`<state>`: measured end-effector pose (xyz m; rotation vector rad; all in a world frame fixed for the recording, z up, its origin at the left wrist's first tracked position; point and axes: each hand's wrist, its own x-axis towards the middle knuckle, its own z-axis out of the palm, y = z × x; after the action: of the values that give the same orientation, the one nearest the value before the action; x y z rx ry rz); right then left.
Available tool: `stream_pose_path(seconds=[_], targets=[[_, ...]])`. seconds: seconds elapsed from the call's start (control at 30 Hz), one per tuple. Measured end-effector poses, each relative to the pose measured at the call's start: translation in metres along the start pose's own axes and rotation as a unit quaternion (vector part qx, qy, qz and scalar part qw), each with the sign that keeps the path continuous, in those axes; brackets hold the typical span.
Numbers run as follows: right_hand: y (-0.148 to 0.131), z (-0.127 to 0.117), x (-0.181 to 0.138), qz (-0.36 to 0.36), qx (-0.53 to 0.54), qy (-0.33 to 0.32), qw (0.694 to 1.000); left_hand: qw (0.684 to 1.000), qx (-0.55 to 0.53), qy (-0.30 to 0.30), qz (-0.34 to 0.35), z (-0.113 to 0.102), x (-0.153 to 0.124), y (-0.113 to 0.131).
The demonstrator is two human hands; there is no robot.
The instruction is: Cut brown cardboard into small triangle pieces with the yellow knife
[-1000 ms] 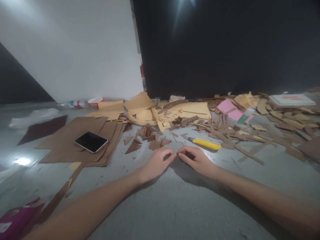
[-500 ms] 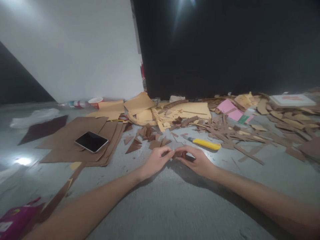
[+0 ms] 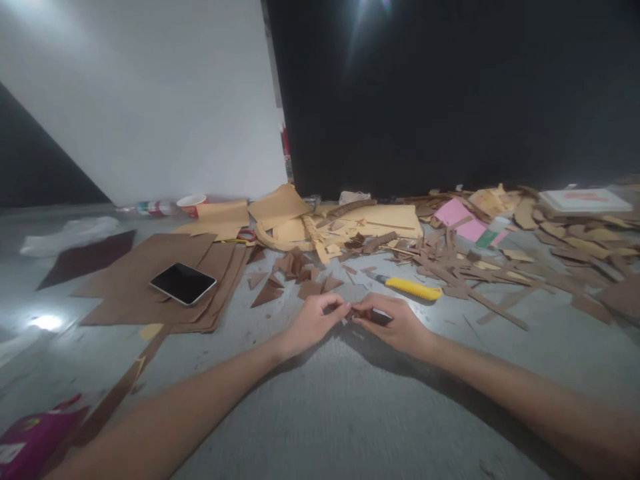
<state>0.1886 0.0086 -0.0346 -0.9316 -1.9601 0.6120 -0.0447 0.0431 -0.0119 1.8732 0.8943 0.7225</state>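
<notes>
My left hand (image 3: 316, 322) and my right hand (image 3: 396, 327) meet fingertip to fingertip over the grey surface. Both are closed in a pinch on a small brown scrap (image 3: 351, 313), most of it hidden by the fingers. It looks like paper or thin card. Just beyond my right hand lies a yellow utility knife (image 3: 414, 289), its blade end pointing left. Folded brown pieces (image 3: 270, 291) and other dark brown scraps (image 3: 311, 288) rest beyond my left hand.
To the left, a phone (image 3: 184, 283) lies on stacked brown sheets (image 3: 115, 293). A magenta packet (image 3: 35, 440) is at the lower left. Brown strips (image 3: 470, 273), tan sheets (image 3: 395, 217), a pink sheet (image 3: 463, 219) and a paper cup (image 3: 192, 205) spread along the back.
The fingers of my right hand have drawn closer together around the small brown scrap. My left hand stays nearly in place, and the things around are unmoved.
</notes>
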Motion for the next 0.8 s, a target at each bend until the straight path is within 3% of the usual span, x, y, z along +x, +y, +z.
stream_pose_path(seconds=[0.33,0.47,0.6,0.7,0.8], targets=[[-0.004,-0.003,0.001,0.019,-0.002,-0.026,0.999,1.000,0.009,0.007,-0.014,-0.001,0.000,0.006],[-0.011,-0.008,0.003,0.057,0.000,-0.070,0.996,0.999,0.024,0.016,-0.018,0.000,-0.001,0.005],[-0.014,-0.011,0.006,0.097,-0.005,-0.104,0.990,0.995,0.085,0.005,0.057,0.004,-0.005,0.004],[-0.012,-0.011,0.007,0.090,-0.014,-0.128,0.988,0.978,0.148,-0.048,0.142,0.006,-0.010,0.005],[-0.010,-0.011,0.007,0.067,-0.026,-0.149,0.986,0.965,0.176,-0.078,0.178,0.008,-0.012,0.006]])
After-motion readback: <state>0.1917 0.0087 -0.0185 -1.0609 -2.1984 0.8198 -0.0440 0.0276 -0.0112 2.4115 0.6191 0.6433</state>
